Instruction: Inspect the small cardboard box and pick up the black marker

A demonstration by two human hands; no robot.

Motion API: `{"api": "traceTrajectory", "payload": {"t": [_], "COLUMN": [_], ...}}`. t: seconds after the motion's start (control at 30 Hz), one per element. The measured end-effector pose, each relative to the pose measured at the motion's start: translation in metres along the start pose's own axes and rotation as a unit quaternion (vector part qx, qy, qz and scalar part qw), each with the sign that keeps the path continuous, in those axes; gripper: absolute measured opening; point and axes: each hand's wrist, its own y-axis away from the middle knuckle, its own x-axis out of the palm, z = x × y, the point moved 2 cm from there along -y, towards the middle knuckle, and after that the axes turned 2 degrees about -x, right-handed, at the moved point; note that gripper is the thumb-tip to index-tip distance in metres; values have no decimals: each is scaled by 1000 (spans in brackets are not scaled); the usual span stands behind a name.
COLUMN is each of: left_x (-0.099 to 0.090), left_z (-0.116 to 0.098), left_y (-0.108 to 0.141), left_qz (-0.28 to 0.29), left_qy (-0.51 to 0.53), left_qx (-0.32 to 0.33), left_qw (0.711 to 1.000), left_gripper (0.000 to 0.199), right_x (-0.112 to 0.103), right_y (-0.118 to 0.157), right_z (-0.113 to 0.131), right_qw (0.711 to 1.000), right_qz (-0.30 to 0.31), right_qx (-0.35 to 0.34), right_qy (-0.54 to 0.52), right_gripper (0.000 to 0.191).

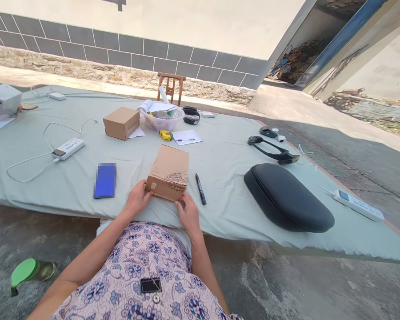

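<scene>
A brown cardboard box [169, 166] with dark scribbled lines on its top and front rests near the table's front edge. My left hand [139, 198] grips its lower left corner, thumb along the front. At the lower right corner, my right hand [188, 213] holds the box with thumb and fingers. A black marker pen [201, 189] lies just right of the box. To the left is a flat rectangle blurred in blue [106, 180], perhaps a phone; its surface cannot be made out.
On the table are another cardboard box [121, 123], a basket [163, 120] of items, a yellow tape measure [166, 135], a white power strip [68, 148] with cables, a black case [286, 198] and a black headset [273, 151]. A green-lidded bottle [31, 271] is low on the left.
</scene>
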Motion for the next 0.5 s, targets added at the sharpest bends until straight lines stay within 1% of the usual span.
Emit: {"api": "traceTrajectory", "payload": {"t": [0.07, 0.13, 0.2, 0.27, 0.33, 0.43, 0.5], "left_x": [-2, -4, -6, -8, -8, -8, -6], "left_z": [-5, -11, -17, -22, -28, -38, -43], "left_y": [2, 5, 8, 11, 15, 20, 22], "left_qz": [-9, -32, -56, -77, -100, -138, -161], "left_qy": [50, 107, 137, 136, 115, 75, 55], "left_qx": [22, 44, 55, 62, 73, 98, 110], "left_qw": [998, 993, 987, 986, 986, 983, 979], "left_gripper": [33, 42, 45, 46, 51, 64, 75], "right_x": [-2, -6, -9, -13, -15, -14, -10], "right_y": [0, 1, 2, 2, 4, 7, 8], "right_z": [0, 2, 7, 15, 23, 34, 40], "right_qw": [998, 990, 982, 978, 974, 963, 957], "right_qz": [-32, -79, -125, -163, -203, -264, -289], "right_qx": [21, 43, 50, 42, 29, 8, -5], "right_qy": [-56, -105, -130, -127, -99, -52, -34], "right_gripper": [12, 16, 20, 23, 26, 35, 44]}}
